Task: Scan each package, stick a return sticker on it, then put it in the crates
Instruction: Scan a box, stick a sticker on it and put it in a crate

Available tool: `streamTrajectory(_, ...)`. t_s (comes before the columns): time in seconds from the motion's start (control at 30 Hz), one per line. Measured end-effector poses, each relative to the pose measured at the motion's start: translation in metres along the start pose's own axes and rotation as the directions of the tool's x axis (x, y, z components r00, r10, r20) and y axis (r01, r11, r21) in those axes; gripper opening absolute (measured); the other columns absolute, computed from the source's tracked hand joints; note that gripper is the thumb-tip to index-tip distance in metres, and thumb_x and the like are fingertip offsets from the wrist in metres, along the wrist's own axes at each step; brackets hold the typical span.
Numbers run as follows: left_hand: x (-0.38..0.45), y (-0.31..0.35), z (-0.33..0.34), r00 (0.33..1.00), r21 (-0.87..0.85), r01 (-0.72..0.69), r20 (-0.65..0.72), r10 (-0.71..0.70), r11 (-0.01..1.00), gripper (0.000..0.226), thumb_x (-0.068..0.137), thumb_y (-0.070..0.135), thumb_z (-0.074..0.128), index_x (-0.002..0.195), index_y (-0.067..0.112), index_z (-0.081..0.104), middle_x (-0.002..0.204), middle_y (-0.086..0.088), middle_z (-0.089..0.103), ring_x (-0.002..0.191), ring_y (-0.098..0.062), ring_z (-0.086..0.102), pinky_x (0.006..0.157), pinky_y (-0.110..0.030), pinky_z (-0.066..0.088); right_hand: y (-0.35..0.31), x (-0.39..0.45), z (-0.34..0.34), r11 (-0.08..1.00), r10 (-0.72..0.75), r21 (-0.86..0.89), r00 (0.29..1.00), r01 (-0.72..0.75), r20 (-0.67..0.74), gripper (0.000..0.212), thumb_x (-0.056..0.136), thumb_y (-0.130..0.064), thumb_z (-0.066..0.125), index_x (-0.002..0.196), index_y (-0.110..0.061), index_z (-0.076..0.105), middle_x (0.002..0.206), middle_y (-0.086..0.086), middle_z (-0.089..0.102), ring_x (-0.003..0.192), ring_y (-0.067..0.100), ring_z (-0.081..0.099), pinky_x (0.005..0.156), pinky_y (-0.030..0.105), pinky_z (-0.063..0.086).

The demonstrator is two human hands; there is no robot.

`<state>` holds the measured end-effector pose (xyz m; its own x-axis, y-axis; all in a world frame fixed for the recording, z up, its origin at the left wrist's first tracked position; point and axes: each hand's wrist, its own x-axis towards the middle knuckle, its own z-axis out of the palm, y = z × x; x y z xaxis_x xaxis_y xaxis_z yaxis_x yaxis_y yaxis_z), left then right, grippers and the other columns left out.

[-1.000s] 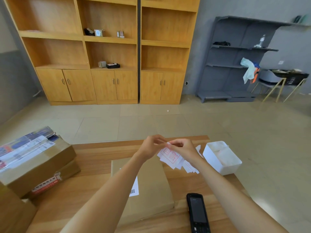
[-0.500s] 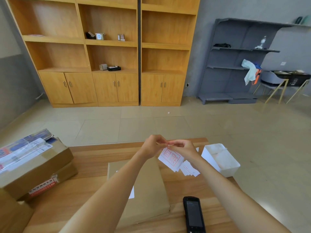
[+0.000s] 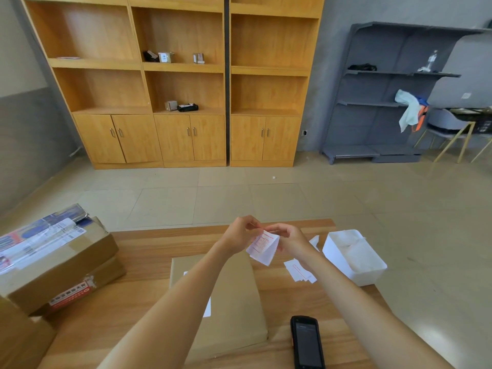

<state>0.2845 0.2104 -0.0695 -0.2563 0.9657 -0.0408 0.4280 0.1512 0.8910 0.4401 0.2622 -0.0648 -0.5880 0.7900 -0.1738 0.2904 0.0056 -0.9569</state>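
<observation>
Head view: sticker sheet (image 3: 263,247), flat a second ago, now bowed between left hand (image 3: 241,235) and right hand (image 3: 291,239), fingertips of both pinching its top edge; peeling apparently begun. Flat brown paper package (image 3: 234,302) below on wooden table (image 3: 149,251), matte. Glossy black scanner (image 3: 307,342) beside it. Spare stickers (image 3: 299,271) near white plastic bin (image 3: 356,265).
</observation>
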Motion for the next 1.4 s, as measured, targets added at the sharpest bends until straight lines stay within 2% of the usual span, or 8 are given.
streamTrajectory(0.1, 0.001, 0.001, 0.000, 1.000, 0.010, 0.006, 0.014, -0.006, 1.000, 0.001, 0.091, 0.010, 0.061, 0.092, 0.010, 0.059, 0.086, -0.002, 0.061, 0.069, -0.008, 0.053, 0.058, -0.016, 0.039, 0.000, 0.002, -0.001, 0.999, -0.048, -0.025, 0.999, 0.047, -0.013, 0.006, 0.086, -0.016, 0.069, 0.090, -0.018, 0.066, 0.081, -0.004, 0.064, 0.070, 0.008, 0.060, 0.066, 0.018, 0.047)
streamTrajectory(0.2, 0.004, 0.004, 0.001, 1.000, 0.007, 0.016, 0.020, -0.016, 1.000, 0.005, 0.092, 0.014, 0.061, 0.093, 0.009, 0.060, 0.087, -0.002, 0.061, 0.072, -0.009, 0.054, 0.053, -0.012, 0.038, 0.003, 0.006, -0.003, 0.991, -0.071, -0.111, 0.997, 0.070, -0.008, 0.013, 0.086, -0.032, 0.069, 0.087, -0.020, 0.064, 0.082, 0.001, 0.066, 0.077, 0.014, 0.063, 0.077, 0.029, 0.050)
streamTrajectory(0.4, 0.011, 0.007, 0.004, 1.000, 0.023, 0.007, -0.007, -0.006, 1.000, 0.006, 0.095, 0.013, 0.057, 0.094, 0.008, 0.059, 0.094, -0.005, 0.060, 0.080, -0.015, 0.053, 0.064, -0.019, 0.041, 0.012, 0.011, -0.014, 0.973, -0.064, -0.221, 0.998, 0.064, 0.006, 0.018, 0.091, -0.035, 0.061, 0.094, -0.017, 0.059, 0.090, -0.004, 0.064, 0.076, 0.012, 0.068, 0.088, 0.040, 0.050)
streamTrajectory(0.67, 0.018, 0.006, 0.004, 0.998, -0.055, 0.014, -0.054, -0.017, 0.998, 0.012, 0.095, 0.006, 0.053, 0.085, 0.012, 0.056, 0.084, 0.001, 0.057, 0.076, -0.016, 0.054, 0.070, -0.024, 0.043, 0.022, 0.018, -0.027, 0.971, -0.038, -0.237, 0.999, 0.031, -0.023, 0.008, 0.093, -0.025, 0.058, 0.091, -0.018, 0.056, 0.088, -0.002, 0.064, 0.071, 0.011, 0.065, 0.077, 0.034, 0.047)
streamTrajectory(0.8, 0.018, 0.006, 0.001, 0.995, -0.081, 0.009, -0.094, -0.017, 0.997, 0.008, 0.095, 0.006, 0.052, 0.089, 0.010, 0.055, 0.091, -0.003, 0.058, 0.076, -0.016, 0.057, 0.054, -0.008, 0.039, 0.027, 0.021, -0.030, 0.968, -0.019, -0.250, 0.999, 0.010, -0.035, 0.008, 0.092, -0.023, 0.058, 0.091, -0.016, 0.056, 0.092, 0.002, 0.064, 0.072, 0.013, 0.065, 0.084, 0.038, 0.051)
streamTrajectory(0.97, 0.021, 0.004, -0.003, 0.990, -0.096, 0.014, -0.142, -0.028, 0.995, 0.015, 0.095, 0.008, 0.053, 0.083, 0.017, 0.055, 0.090, -0.002, 0.060, 0.082, -0.020, 0.058, 0.060, -0.019, 0.038, 0.036, 0.021, -0.036, 0.958, 0.005, -0.286, 0.998, -0.022, -0.061, 0.008, 0.093, -0.020, 0.058, 0.087, -0.016, 0.055, 0.097, 0.009, 0.063, 0.072, 0.015, 0.063, 0.085, 0.039, 0.052)
streamTrajectory(1.17, 0.025, 0.001, -0.007, 0.984, -0.128, 0.019, -0.173, -0.041, 0.992, 0.014, 0.095, 0.009, 0.053, 0.083, 0.016, 0.055, 0.088, 0.000, 0.060, 0.078, -0.018, 0.058, 0.058, -0.018, 0.040, 0.042, 0.019, -0.043, 0.946, 0.008, -0.323, 0.996, -0.036, -0.088, 0.009, 0.095, -0.020, 0.054, 0.088, -0.015, 0.052, 0.097, 0.008, 0.062, 0.072, 0.013, 0.062, 0.067, 0.023, 0.045)
streamTrajectory(1.4, 0.029, -0.003, -0.006, 0.975, -0.207, 0.038, -0.206, -0.082, 0.978, 0.018, 0.097, 0.008, 0.051, 0.082, 0.018, 0.053, 0.089, -0.001, 0.058, 0.070, -0.011, 0.059, 0.058, -0.020, 0.041, 0.047, 0.017, -0.047, 0.947, 0.013, -0.317, 0.993, -0.049, -0.115, 0.007, 0.095, -0.018, 0.054, 0.089, -0.015, 0.052, 0.090, 0.003, 0.059, 0.076, 0.018, 0.063, 0.065, 0.022, 0.042)
